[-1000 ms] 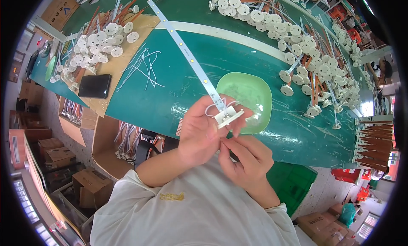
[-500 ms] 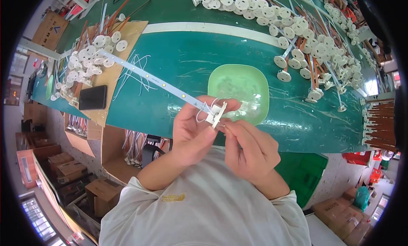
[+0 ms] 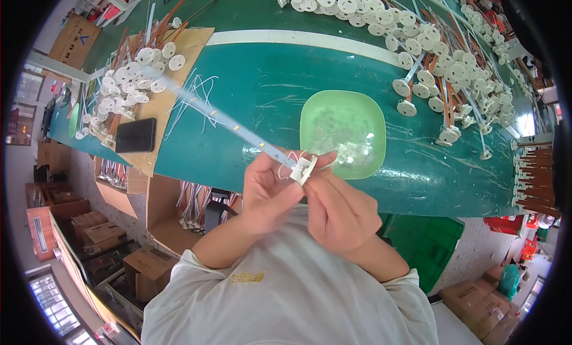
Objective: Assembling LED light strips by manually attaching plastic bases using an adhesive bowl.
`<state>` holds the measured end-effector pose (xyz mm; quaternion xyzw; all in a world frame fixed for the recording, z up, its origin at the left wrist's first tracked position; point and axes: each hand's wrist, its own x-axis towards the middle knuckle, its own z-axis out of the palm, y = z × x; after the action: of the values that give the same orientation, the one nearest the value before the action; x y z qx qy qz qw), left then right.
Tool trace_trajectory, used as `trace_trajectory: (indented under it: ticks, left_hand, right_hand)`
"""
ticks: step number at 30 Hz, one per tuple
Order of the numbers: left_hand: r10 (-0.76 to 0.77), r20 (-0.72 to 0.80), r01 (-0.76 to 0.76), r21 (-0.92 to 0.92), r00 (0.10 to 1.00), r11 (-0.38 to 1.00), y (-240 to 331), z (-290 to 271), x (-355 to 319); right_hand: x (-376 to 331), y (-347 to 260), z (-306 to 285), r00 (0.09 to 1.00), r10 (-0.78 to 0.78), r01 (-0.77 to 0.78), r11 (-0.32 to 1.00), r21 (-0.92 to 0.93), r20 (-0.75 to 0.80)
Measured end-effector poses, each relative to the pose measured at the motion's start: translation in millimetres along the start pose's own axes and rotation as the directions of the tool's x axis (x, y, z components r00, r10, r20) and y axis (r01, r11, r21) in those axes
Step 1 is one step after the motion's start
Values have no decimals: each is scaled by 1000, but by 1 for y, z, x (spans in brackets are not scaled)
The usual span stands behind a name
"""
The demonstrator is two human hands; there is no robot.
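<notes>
Tabletop: green tabletop [image 3: 268, 83] fills the upper view, with a pale stripe running across it.
Cardboard sheet: brown cardboard sheet [image 3: 161, 106] lies on the left part, carrying white round discs [image 3: 128, 83], loose white wires [image 3: 193, 98] and a black phone [image 3: 135, 134].
Far pile: more white round parts on sticks [image 3: 441, 53] crowd the upper right of the tabletop.
Bowl: light green square bowl [image 3: 342, 133] sits just beyond the hands, holding small clear pieces.
Strip: long thin LED strip [image 3: 232, 126] slants from the discs down to the hands, blurred at its far end.
Left hand: left hand [image 3: 268, 193] is closed, pinching the strip's near end.
Right hand: right hand [image 3: 342, 214] has fingers pressed together on the small white connector [image 3: 302, 168].
Connector: held above the tabletop's near edge, touching both hands, at the strip's end.
</notes>
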<state>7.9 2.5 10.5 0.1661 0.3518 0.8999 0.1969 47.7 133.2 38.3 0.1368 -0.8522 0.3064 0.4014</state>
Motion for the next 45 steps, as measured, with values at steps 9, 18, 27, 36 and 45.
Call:
trace_trajectory:
  ticks: [9,18,27,36,45]
  left_hand:
    - [187,-95,-176,115,978,978,43,-15,1]
    - [511,-292,210,954,808,212,298,-162,68]
    - [580,-310,610,659,754,-440,376,-226,93]
    - [722,144,287,852,676,-438,272,-110,70]
    - [358,-57,-115,890,932,441,57,-20,10]
  right_hand:
    - [9,2,-19,978,164,-192,949,252,129]
    - [-49,72,-81,875,480,-482,876,-29,-57]
    - [6,88,-96,985,175,-171,955,-242,-7]
    - [139,208,-61,994,107,-85,864,-496,16]
    - [195,260,-27,823,362,100,665,-740,437]
